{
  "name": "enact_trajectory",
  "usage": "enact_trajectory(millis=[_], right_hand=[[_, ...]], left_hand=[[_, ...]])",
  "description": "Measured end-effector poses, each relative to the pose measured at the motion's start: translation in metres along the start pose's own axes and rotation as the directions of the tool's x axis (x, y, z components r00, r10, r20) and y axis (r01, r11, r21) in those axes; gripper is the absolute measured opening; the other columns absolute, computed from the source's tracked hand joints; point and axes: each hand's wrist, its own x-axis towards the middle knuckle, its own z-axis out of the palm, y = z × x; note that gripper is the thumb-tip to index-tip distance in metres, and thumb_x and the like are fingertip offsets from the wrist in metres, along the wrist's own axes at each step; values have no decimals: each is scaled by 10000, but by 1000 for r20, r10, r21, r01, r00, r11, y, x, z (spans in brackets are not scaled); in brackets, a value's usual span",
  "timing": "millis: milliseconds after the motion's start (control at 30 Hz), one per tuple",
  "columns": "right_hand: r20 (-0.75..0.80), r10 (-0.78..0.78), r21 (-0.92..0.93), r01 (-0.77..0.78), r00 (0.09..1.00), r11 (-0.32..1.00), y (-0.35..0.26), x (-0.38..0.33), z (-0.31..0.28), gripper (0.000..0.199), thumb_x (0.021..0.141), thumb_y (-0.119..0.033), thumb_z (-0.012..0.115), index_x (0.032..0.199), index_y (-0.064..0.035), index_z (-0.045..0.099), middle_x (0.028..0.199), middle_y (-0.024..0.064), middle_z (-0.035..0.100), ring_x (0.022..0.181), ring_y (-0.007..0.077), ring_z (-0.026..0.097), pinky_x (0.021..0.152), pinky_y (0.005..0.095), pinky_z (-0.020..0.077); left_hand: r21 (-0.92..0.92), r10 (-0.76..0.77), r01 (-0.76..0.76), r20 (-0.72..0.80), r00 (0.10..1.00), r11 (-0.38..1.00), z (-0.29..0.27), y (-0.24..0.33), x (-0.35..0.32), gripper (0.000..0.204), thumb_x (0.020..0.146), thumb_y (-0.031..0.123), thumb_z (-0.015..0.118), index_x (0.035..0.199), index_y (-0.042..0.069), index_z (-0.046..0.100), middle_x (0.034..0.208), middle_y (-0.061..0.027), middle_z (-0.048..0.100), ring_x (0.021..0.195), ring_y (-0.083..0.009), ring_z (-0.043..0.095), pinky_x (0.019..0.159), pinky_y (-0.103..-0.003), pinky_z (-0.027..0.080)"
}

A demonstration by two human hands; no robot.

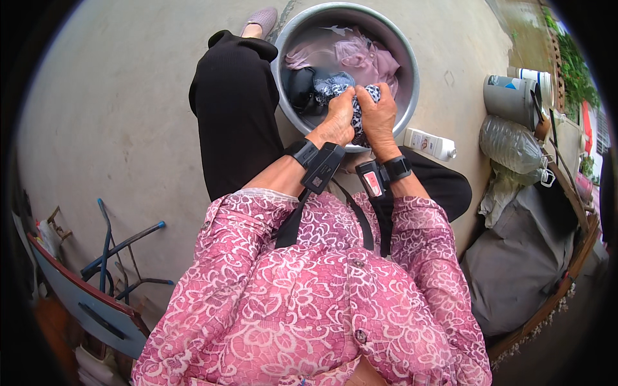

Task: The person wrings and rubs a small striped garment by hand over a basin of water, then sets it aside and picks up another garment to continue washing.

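The left hand (338, 119) and right hand (378, 116) were both closed around a black-and-white patterned cloth (357, 117), bunched between them over the near side of a metal basin (412, 51). Handling it well probably called for a firm, even grip, fresh folds fed between the fists, and the work kept low enough that drips fell inside the rim. Pink cloth (367, 58) lay farther back in the basin, which stood on a concrete floor (129, 96). A white bottle (429, 143) lay just beside it; a grey bucket (508, 100) stood farther right, and a blue-legged metal frame (103, 265) sat well to the left.
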Motion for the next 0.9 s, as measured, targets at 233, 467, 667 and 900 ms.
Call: enact_trajectory(millis=[233,467,667,900], right_hand=[[139,358,432,-382,923,817,66,39,-36,330,872,-307,548,880,21,579,790,85,614,733,169,592,655,297,458],[403,356,735,-530,843,423,62,5,-78,205,885,-223,564,899,-21,592,822,49,630,695,127,597,629,250,500],[438,344,697,-556,830,454,55,-7,-98,186,871,-180,570,984,-33,583,810,16,623,613,69,569,536,194,481],[689,248,484,-687,681,542,25,-20,-105,492,755,-114,659,1192,3,468,931,42,606,716,77,576,612,187,479]], left_hand=[[-250,34,5,153,988,968,-16,15,24,293,892,282,514,1033,26,540,971,-100,617,881,-240,610,800,-406,497],[-251,-57,161,376,925,954,-37,27,37,298,853,283,507,1047,56,516,986,-119,592,908,-282,587,810,-528,451],[-300,7,106,355,935,948,-30,22,42,265,886,253,489,1037,35,511,981,-123,587,904,-278,584,844,-490,453],[-323,79,37,339,938,946,-35,24,42,297,903,285,488,991,3,515,901,-152,610,843,-310,597,806,-474,475]])
